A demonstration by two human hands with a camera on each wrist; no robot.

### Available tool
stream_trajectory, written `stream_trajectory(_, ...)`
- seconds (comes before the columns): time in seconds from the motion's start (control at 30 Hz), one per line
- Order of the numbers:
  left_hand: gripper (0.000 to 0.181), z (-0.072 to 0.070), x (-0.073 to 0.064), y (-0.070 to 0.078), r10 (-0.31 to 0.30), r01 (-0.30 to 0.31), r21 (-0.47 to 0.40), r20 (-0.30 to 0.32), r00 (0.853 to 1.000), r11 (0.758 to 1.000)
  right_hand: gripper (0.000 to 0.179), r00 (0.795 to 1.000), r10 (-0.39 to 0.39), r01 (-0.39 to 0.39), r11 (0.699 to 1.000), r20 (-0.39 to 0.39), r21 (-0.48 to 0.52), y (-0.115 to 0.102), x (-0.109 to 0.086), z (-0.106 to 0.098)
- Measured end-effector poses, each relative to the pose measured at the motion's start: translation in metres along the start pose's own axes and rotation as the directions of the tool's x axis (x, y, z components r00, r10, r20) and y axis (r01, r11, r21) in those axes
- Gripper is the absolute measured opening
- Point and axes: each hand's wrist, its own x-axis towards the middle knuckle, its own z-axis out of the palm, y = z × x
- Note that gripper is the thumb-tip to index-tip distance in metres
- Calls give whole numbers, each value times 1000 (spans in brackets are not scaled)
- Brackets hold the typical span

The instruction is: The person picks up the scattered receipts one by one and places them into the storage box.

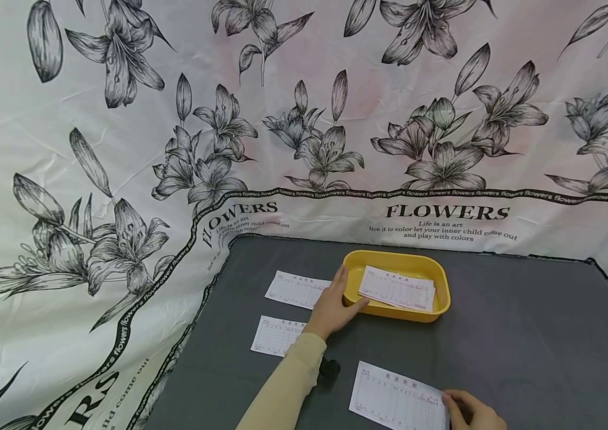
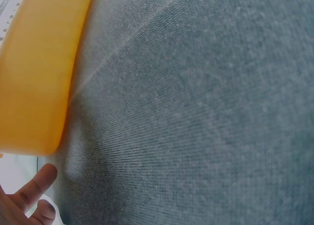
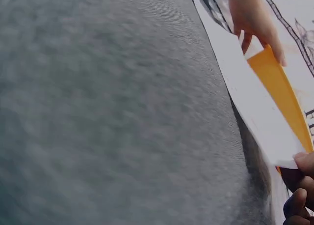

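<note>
My left hand (image 1: 336,306) is at the left end of a shallow yellow plastic tray (image 1: 442,298), its fingers fairly straight along the left side and its thumb near the front wall. Inside the tray lie printed paper forms (image 1: 398,288), overlapping. At the lower right, my right hand (image 1: 470,411) pinches the right edge of another printed form (image 1: 396,395) between thumb and fingers. The right wrist view shows the held paper (image 3: 248,95) with its pinched edge raised off the cloth. Fingertips (image 2: 45,175) of the left hand appear close to the tray's corner in the left wrist view.
Left of the tray lie two more forms, an upper one (image 1: 295,289) and a lower one (image 1: 276,335), both partly covered by the left hand or arm. A small black object (image 1: 329,369) sits by the left cuff. Grey cloth (image 1: 530,334) covers the table; flower-printed fabric (image 1: 331,221) hangs behind.
</note>
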Motion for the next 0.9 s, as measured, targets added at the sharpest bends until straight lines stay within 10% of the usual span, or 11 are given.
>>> stream_trajectory(0.9,102,3,2,-5,8,-7,19,-6,1000,1000,41,950,-10,38,996,-311,84,-22,39,-49)
